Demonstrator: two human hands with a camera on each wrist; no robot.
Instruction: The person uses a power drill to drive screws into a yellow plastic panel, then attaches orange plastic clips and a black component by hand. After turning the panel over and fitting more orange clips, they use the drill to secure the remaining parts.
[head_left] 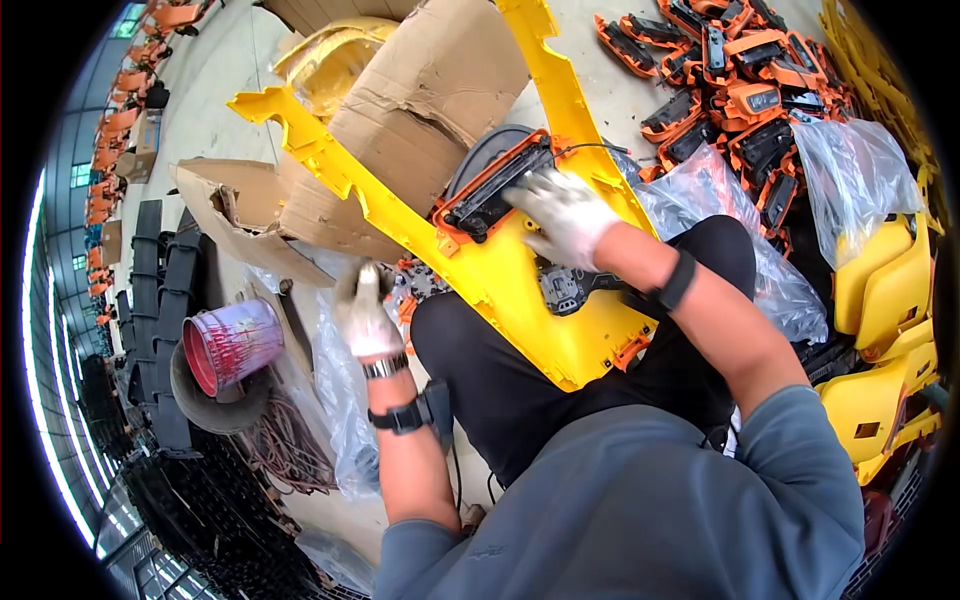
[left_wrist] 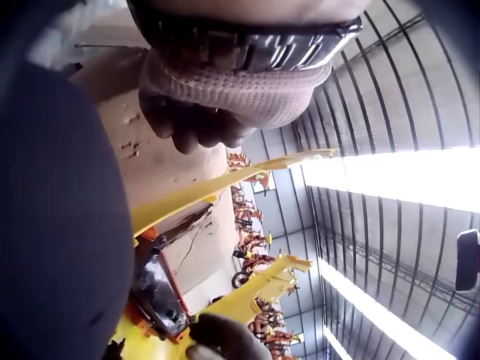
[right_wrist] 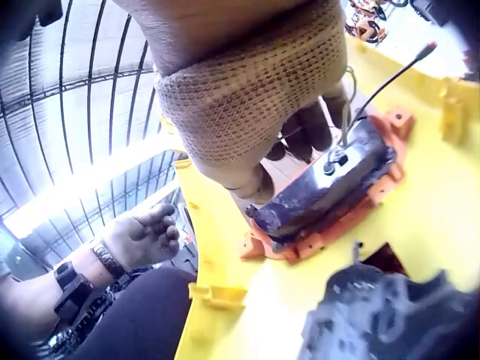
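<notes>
A yellow panel (head_left: 500, 280) lies across the person's legs, its two long arms pointing away. An orange-rimmed black lamp unit (head_left: 492, 190) sits on it; in the right wrist view the unit (right_wrist: 322, 187) has thin wires on its back. The gloved right hand (head_left: 568, 215) reaches over the unit, fingers extended in the head view; its thumb touches the edge in the right wrist view. A dark bracket (head_left: 570, 288) lies below it on the panel. The gloved left hand (head_left: 365, 312) is raised left of the panel, fingers loosely curled (left_wrist: 199, 127), with nothing visible in them.
Cardboard boxes (head_left: 400, 110) stand beyond the panel. Orange and black lamp units (head_left: 755, 100) are heaped at upper right, beside clear plastic (head_left: 855, 175) and yellow parts (head_left: 880, 290). A red-stained bucket (head_left: 232, 345) lies on its side at left, near black parts (head_left: 175, 300).
</notes>
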